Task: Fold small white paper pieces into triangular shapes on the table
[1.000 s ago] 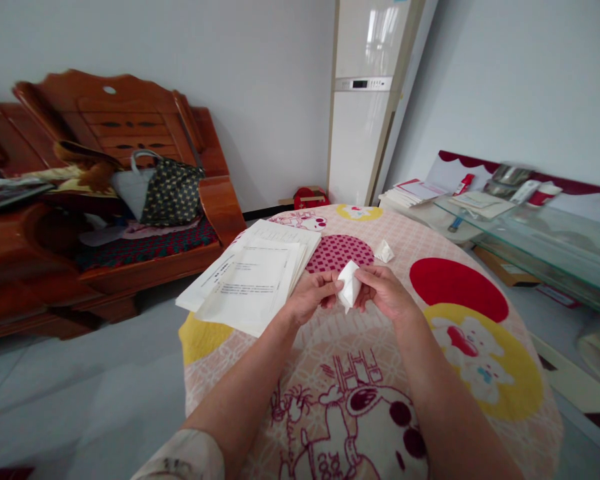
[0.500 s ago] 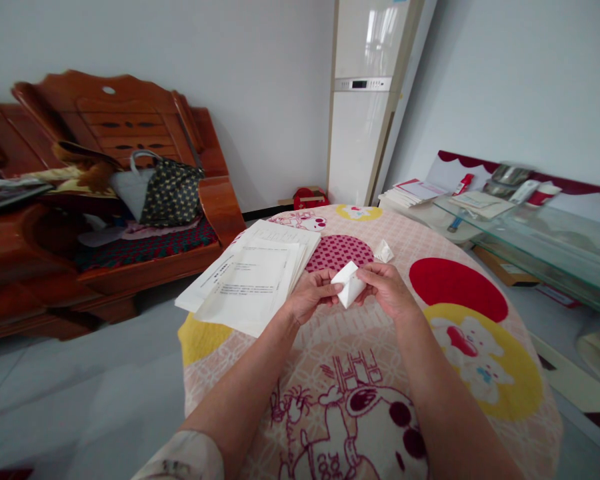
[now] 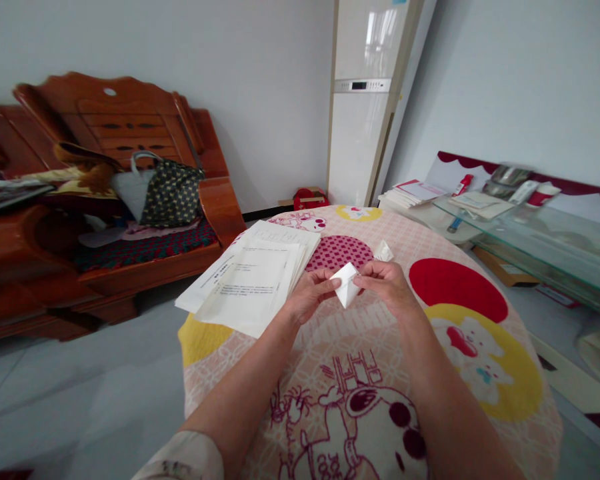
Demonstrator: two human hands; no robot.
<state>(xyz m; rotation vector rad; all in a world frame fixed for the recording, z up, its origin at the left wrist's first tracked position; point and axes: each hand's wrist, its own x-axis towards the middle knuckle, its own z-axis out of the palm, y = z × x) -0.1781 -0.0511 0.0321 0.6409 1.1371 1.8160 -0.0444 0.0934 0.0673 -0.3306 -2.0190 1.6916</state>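
A small folded white paper [image 3: 347, 287], diamond-shaped with creases across it, is held above the patterned tablecloth [image 3: 325, 343]. My left hand [image 3: 311, 291] pinches its left corner between thumb and fingers. At the right corner, my right hand [image 3: 386, 285] grips the paper with thumb and fingertips closed on it. Just beyond my right hand lies a second small white folded paper [image 3: 383, 251]. To the left of my left hand, a stack of printed sheets [image 3: 250, 280] rests on the cloth.
A wooden sofa [image 3: 125, 127] with bags [image 3: 173, 193] on it stands at the left. Behind the table is a tall white cabinet-like unit [image 3: 357, 143]. At the right, a glass table [image 3: 545, 247] bears papers, a red cup and a metal bowl.
My right hand's fingers have shifted slightly and drawn together at the paper's right corner. Less of them shows behind the paper. The left hand stays nearly still.
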